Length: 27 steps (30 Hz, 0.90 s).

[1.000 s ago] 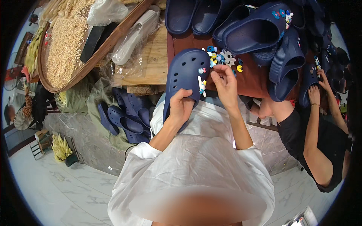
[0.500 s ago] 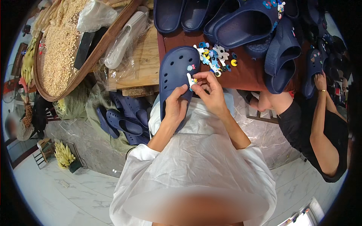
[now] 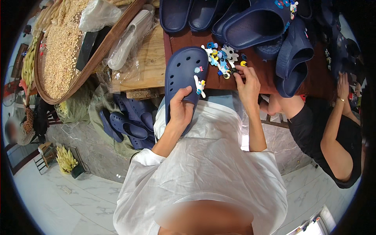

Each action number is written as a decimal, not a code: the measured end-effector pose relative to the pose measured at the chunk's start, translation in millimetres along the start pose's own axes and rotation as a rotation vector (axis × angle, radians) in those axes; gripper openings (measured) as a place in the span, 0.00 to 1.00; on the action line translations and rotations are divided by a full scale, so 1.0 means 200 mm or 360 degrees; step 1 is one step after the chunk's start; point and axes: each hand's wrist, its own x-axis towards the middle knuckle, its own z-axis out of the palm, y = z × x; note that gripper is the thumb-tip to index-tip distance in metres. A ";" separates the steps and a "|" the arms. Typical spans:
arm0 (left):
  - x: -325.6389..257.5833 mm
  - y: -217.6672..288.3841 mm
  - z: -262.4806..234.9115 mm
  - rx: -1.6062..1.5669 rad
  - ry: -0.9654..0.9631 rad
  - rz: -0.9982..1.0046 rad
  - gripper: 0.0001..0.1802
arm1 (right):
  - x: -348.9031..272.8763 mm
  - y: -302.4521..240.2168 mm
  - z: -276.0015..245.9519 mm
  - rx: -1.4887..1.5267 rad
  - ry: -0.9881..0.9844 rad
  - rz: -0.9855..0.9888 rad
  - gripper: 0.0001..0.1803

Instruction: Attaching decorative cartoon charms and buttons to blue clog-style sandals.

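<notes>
My left hand (image 3: 181,111) grips a navy clog (image 3: 181,74), thumb on its upper, toe pointing away from me over the table edge. Two charms sit in its holes: a small pink-and-blue one (image 3: 199,69) and a larger white cartoon charm (image 3: 199,87) with yellow and blue parts. To the right, my right hand (image 3: 247,84) reaches the near edge of a loose pile of shoe charms (image 3: 221,56), coloured white, blue, yellow and black. Its thumb and index finger pinch at a small dark charm (image 3: 234,71), partly hidden by the fingertips.
Several navy clogs (image 3: 254,27) crowd the back of the brown-covered table (image 3: 260,80). More clogs (image 3: 131,125) lie below at left. A wooden tray (image 3: 80,84) of grain and a plastic-wrapped white object (image 3: 131,39) stand left. A co-worker's arm (image 3: 333,113) handles clogs at right.
My right hand has let go of the white cartoon charm, which stays on the clog, and has moved right to the charm pile. My left hand keeps its grip. The co-worker's hands shifted slightly.
</notes>
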 end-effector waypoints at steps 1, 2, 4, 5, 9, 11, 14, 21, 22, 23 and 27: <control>0.00 0.00 0.00 0.0000 0.0002 -0.0002 0.14 | 0.00 0.00 0.00 -0.0060 0.0019 -0.0041 0.10; 0.00 0.01 0.01 0.0010 0.0000 -0.0010 0.14 | 0.01 0.01 0.01 -0.0060 0.0018 -0.0039 0.10; 0.00 0.01 0.00 0.0021 0.0001 -0.0014 0.14 | 0.01 0.01 0.02 -0.0099 0.0028 -0.0074 0.11; 0.01 0.00 -0.01 0.0000 0.0016 -0.0030 0.15 | 0.01 0.00 0.02 -0.0095 0.0026 -0.0077 0.11; 0.00 0.01 0.02 -0.0049 0.0034 -0.0016 0.16 | 0.00 -0.03 0.00 0.0038 -0.0043 -0.0043 0.13; 0.01 0.00 0.00 -0.0054 0.0028 0.0001 0.14 | 0.01 -0.03 0.00 0.0011 -0.0035 -0.0107 0.13; 0.02 -0.01 -0.04 -0.0041 -0.0007 -0.0064 0.12 | 0.03 -0.02 -0.02 -0.0119 -0.0058 -0.0211 0.13; 0.01 0.00 -0.07 -0.0003 0.0004 -0.0130 0.09 | 0.08 -0.03 -0.01 -0.0005 -0.0214 -0.0120 0.09; 0.01 0.00 -0.07 0.0013 0.0026 -0.0144 0.10 | 0.07 -0.02 0.01 -0.0064 -0.0116 -0.0223 0.08; 0.01 0.00 -0.07 0.0010 0.0025 -0.0141 0.10 | 0.07 -0.02 0.02 -0.0065 -0.0116 -0.0228 0.08; 0.01 -0.01 -0.08 0.0014 0.0012 -0.0142 0.10 | 0.08 -0.05 0.02 -0.0110 0.0135 -0.0367 0.06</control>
